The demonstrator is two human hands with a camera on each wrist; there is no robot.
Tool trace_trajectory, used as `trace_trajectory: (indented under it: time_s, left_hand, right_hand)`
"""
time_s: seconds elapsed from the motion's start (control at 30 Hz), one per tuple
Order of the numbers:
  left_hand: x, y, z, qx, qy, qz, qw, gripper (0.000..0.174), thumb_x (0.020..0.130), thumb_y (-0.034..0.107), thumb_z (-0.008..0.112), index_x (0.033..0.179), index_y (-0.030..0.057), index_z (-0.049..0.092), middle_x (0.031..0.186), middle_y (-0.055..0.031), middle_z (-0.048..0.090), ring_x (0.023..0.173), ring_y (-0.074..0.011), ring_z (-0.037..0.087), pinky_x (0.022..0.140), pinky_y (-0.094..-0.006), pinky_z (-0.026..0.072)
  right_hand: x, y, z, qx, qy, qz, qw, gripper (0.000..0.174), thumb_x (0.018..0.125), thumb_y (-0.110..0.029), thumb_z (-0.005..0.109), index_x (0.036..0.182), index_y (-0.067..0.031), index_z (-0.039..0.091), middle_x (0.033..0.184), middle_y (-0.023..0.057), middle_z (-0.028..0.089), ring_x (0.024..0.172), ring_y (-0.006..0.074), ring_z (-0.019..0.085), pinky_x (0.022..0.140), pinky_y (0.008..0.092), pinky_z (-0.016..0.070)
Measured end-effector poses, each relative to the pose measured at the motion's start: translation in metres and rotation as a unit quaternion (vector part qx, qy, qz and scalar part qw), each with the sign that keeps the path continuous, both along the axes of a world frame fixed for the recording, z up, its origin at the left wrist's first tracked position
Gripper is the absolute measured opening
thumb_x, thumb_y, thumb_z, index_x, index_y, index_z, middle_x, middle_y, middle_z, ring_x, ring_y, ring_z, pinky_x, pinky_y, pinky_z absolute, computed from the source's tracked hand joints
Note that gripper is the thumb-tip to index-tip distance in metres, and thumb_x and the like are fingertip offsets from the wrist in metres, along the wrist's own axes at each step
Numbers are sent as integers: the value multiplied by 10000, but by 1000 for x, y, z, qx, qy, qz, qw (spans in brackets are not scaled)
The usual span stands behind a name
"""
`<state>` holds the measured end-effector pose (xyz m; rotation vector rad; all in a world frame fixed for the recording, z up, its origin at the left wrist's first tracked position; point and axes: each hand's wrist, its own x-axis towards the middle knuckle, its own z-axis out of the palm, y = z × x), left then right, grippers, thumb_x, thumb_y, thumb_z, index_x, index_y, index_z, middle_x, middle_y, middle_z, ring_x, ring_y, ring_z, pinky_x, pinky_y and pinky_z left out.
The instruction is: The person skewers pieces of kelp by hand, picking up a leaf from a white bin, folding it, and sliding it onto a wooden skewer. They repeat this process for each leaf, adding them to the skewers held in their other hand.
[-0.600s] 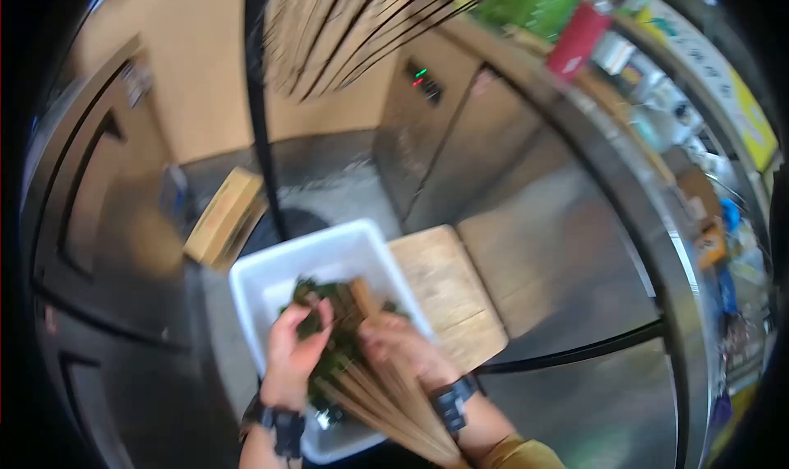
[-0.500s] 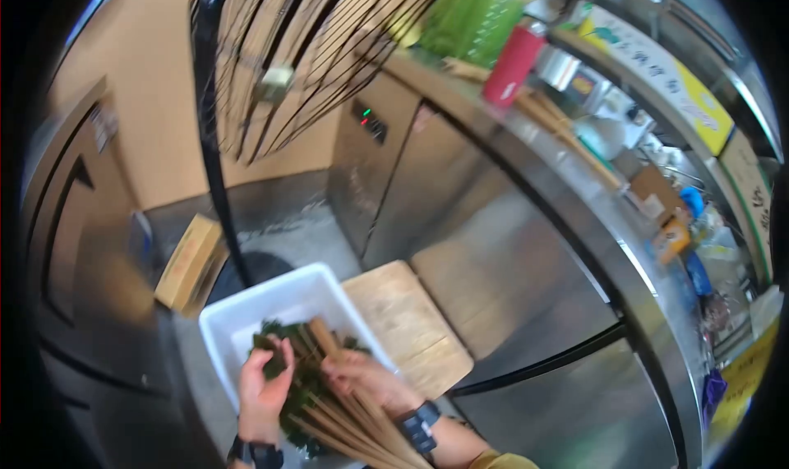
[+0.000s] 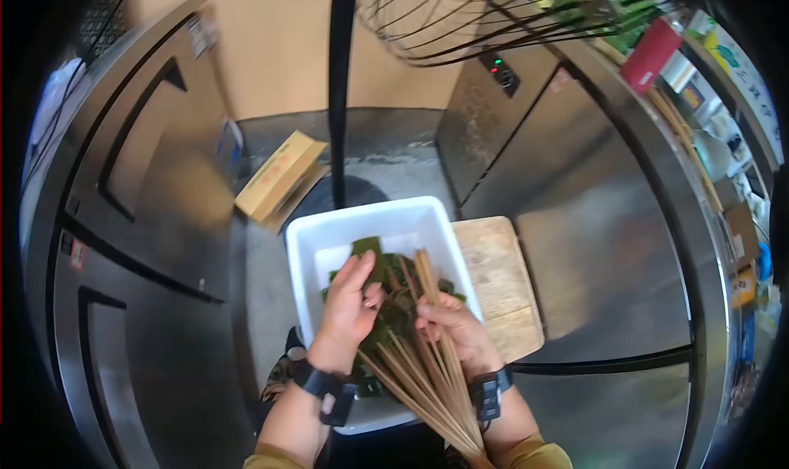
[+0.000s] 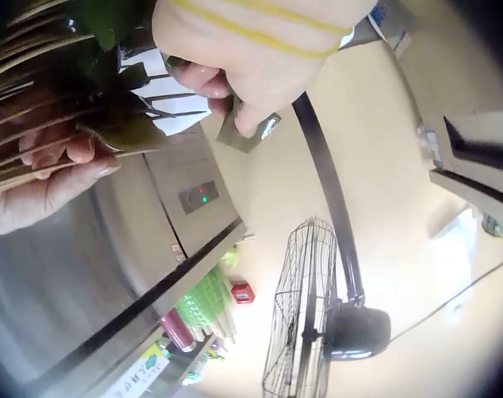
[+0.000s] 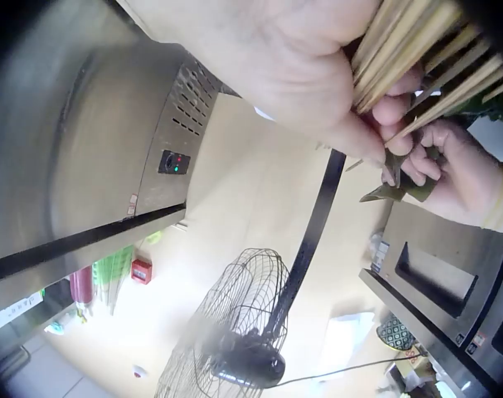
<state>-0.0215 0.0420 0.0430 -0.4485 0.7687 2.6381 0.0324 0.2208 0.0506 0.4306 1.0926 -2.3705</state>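
Note:
Over a white tub (image 3: 308, 247) of dark green leaves, the left hand (image 3: 349, 304) pinches a flat piece of green leaf (image 3: 366, 245); the left wrist view shows the leaf (image 4: 245, 137) sticking out past its fingers. The right hand (image 3: 456, 325) grips a bundle of thin wooden sticks (image 3: 444, 370), fanned out towards the person's body. In the right wrist view the sticks (image 5: 409, 50) pass between thumb and fingers, close to the left hand (image 5: 463, 178). Leaf pieces lie among the far ends of the sticks.
A wooden board (image 3: 497, 288) lies right of the tub, a cardboard box (image 3: 283, 173) behind it to the left. A caged fan (image 4: 305, 307) on a black pole (image 3: 339, 99) stands beyond. Steel cabinets (image 3: 608, 222) flank both sides; a red bottle (image 3: 652, 54) stands on the right counter.
The head view has swung, so the tub and both hands appear further right in it. The left hand still holds leaf, its piece now standing higher, and the right hand still grips the sticks.

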Motion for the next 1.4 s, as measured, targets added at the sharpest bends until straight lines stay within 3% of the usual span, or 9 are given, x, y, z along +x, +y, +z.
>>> trace_trajectory:
  time_s: [0.1, 0.2, 0.5, 0.6, 0.8, 1.1, 1.2, 1.3, 1.4]
  left_hand:
    - [1, 2, 4, -77, -2, 15, 997, 149, 865, 206, 660, 914, 114, 553, 790, 48, 521, 523, -71, 409, 456, -198, 293]
    - [-4, 2, -3, -42, 5, 17, 999, 122, 866, 191, 653, 911, 113, 570, 771, 45, 541, 526, -66, 420, 453, -195, 293]
    - [-4, -3, 3, -116, 52, 48, 991, 116, 862, 117, 638, 961, 104, 579, 797, 39, 605, 499, -17, 377, 413, -176, 241]
    - [-3, -2, 9, -126, 84, 65, 986, 145, 855, 108, 648, 978, 100, 572, 815, 30, 626, 519, -14, 423, 416, -162, 268]
    - [1, 6, 21, -175, 85, 52, 980, 155, 857, 109, 650, 994, 78, 583, 790, 12, 635, 631, -31, 552, 478, -167, 394]
    - [3, 10, 17, -198, 142, 74, 967, 188, 864, 116, 644, 1036, 46, 621, 784, 10, 626, 654, -34, 555, 519, -177, 433]
    - [6, 9, 22, -282, 173, 63, 942, 149, 870, 126, 636, 996, 46, 638, 794, 10, 627, 655, -42, 556, 524, -170, 437]
    - [8, 11, 29, -388, 251, 65, 884, 145, 882, 149, 624, 965, 33, 648, 806, 14, 629, 655, -43, 545, 528, -175, 441]
    - [14, 11, 37, -446, 242, 7, 862, 155, 901, 166, 601, 928, 20, 645, 810, 9, 628, 653, -39, 526, 539, -199, 449]
  right_hand:
    - [4, -5, 3, -7, 10, 12, 1000, 46, 859, -78, 627, 903, -69, 614, 728, 49, 657, 527, 60, 563, 462, 160, 438]
    - [3, -4, 6, 3, 24, 14, 1000, 65, 852, -65, 629, 916, -71, 620, 740, 51, 657, 534, 66, 558, 489, 167, 448]
    - [5, -3, 5, 26, 48, 41, 998, 72, 840, -67, 644, 909, -69, 622, 738, 54, 652, 532, 74, 547, 502, 180, 434]
    - [5, -5, 6, 26, 54, 43, 997, 96, 824, -30, 643, 914, -44, 613, 711, 89, 662, 520, 98, 583, 494, 178, 458]
    - [6, -5, 5, 15, 52, 46, 997, 89, 819, -39, 651, 898, -48, 612, 697, 74, 653, 523, 84, 570, 492, 175, 449]
    - [4, -6, 7, 51, 44, 60, 996, 57, 845, -53, 634, 897, -54, 610, 714, 43, 636, 529, 64, 541, 486, 162, 427]
    - [3, -5, 7, 52, 48, 56, 996, 56, 846, -51, 632, 898, -55, 612, 708, 41, 634, 531, 63, 545, 484, 161, 428]
    - [4, -5, 9, 57, 54, 49, 996, 55, 844, -50, 633, 896, -56, 614, 705, 41, 633, 530, 63, 550, 481, 157, 429]
    - [4, -3, 8, 54, 60, 36, 996, 56, 842, -47, 635, 893, -56, 615, 700, 40, 632, 525, 63, 553, 480, 153, 433]
